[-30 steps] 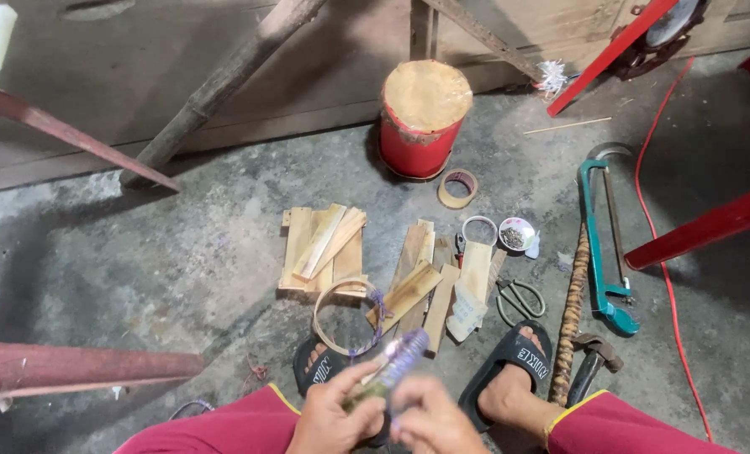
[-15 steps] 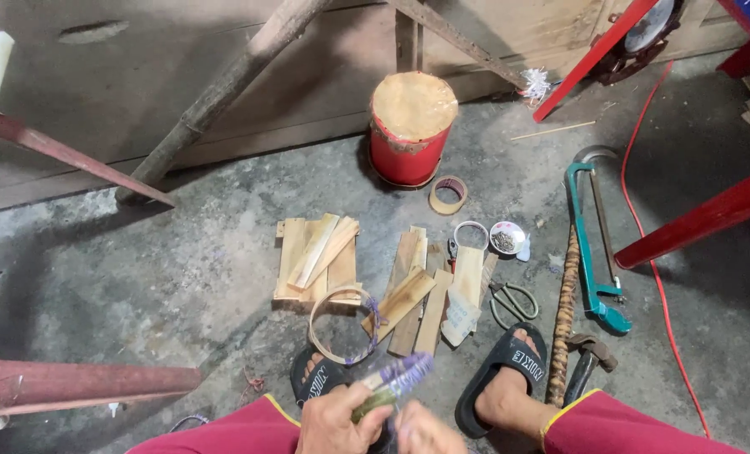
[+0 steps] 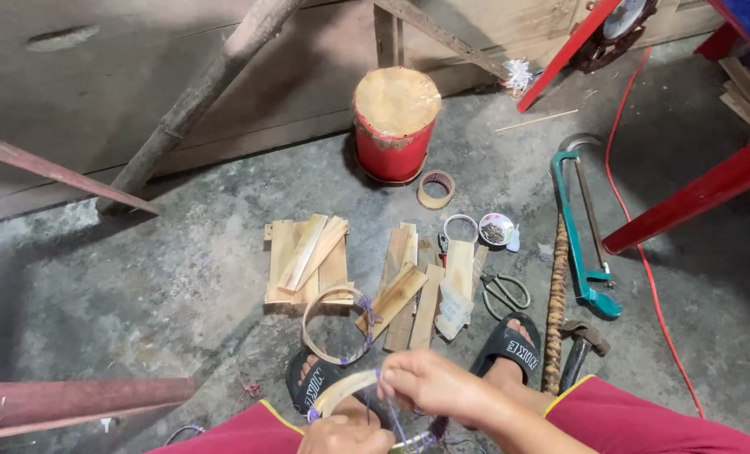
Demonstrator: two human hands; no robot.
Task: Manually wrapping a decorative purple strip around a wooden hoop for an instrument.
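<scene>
My left hand (image 3: 345, 438) sits at the bottom edge and grips a thin bent bamboo hoop (image 3: 341, 388) wound with purple thread. My right hand (image 3: 435, 387) is just above and to the right of it, fingers pinched on the purple thread (image 3: 392, 412) at the hoop's rim. Both hands are held over my sandalled feet (image 3: 509, 346). A second bamboo hoop (image 3: 309, 324) lies on the concrete floor just ahead, beside two piles of flat wooden slats (image 3: 308, 261) (image 3: 417, 286).
A red drum with a wooden top (image 3: 396, 122) stands ahead, with a tape roll (image 3: 435, 189) near it. To the right lie a dish of nails (image 3: 496, 229), scissors (image 3: 505, 290), a teal hacksaw (image 3: 581, 227), a hammer (image 3: 573, 353) and a red cable (image 3: 644, 252). A red pipe (image 3: 72, 403) lies at the left.
The hoop has dropped lower in view. My right hand has risen above my left, now pinching the thread at the rim. The view shifted slightly; floor items stay put.
</scene>
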